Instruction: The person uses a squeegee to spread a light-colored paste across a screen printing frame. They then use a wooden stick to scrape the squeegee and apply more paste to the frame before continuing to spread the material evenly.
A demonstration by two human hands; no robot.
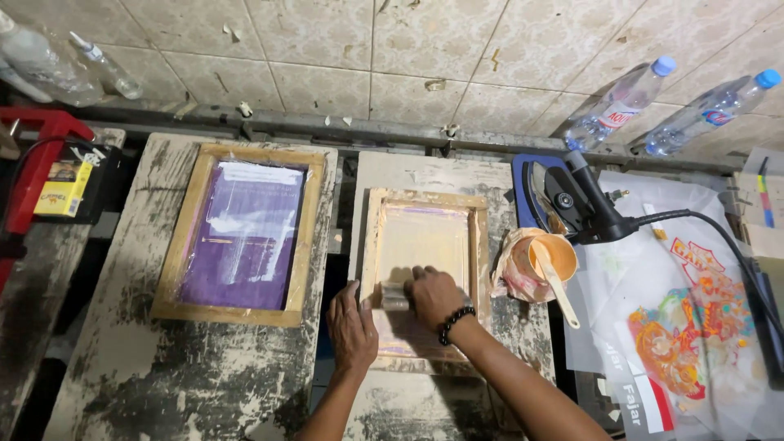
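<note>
Wood frame: small screen [425, 273], flat on the middle board [425, 167].
Squeegee [394, 296]: across the screen's lower half.
Right hand [433, 298]: fingers curled over the squeegee, pressing.
Left hand [351, 327]: fingers together, steadying the frame's left edge.
Progress: pull seems near its end (a short strip below is left).
Left board: purple screen [242, 233], idle.
Right edge: ink cup [551, 257] with spatula.
</note>
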